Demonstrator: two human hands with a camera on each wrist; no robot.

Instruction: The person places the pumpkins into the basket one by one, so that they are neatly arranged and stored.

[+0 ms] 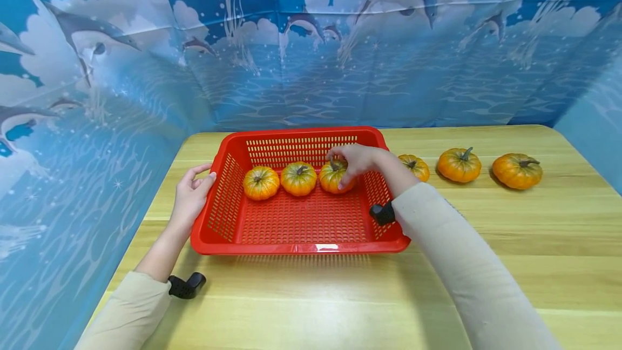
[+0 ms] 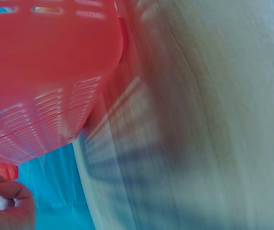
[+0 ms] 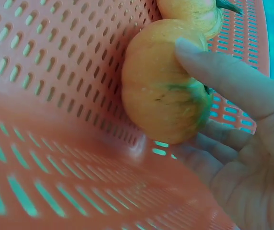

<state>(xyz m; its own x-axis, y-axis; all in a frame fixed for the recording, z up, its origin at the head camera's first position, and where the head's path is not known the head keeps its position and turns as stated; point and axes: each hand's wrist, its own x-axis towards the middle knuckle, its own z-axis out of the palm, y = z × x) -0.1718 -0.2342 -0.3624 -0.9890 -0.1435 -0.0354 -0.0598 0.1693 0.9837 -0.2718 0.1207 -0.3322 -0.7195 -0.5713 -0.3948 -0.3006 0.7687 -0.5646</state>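
Note:
A red plastic basket (image 1: 301,248) with slotted walls stands on the table. My left hand (image 1: 192,194) grips its left rim, the thumb on top; in the left wrist view that hand (image 2: 10,203) shows at the lower left, beside the basket's outer wall (image 2: 46,62). Inside the basket, my right hand (image 1: 357,160) holds a small orange pumpkin (image 1: 330,178) at the right end of a row. Thumb and fingers lie on opposite sides of this pumpkin (image 3: 156,86) in the right wrist view. Left of it sit a second pumpkin (image 1: 298,180) and a third pumpkin (image 1: 261,183).
On the wooden table (image 1: 491,226), right of the basket, one pumpkin (image 1: 415,166) lies partly behind my right forearm. Farther right are another pumpkin (image 1: 459,166) and a last pumpkin (image 1: 516,172). A blue dolphin-print cloth (image 1: 311,80) hangs behind the table and along its sides.

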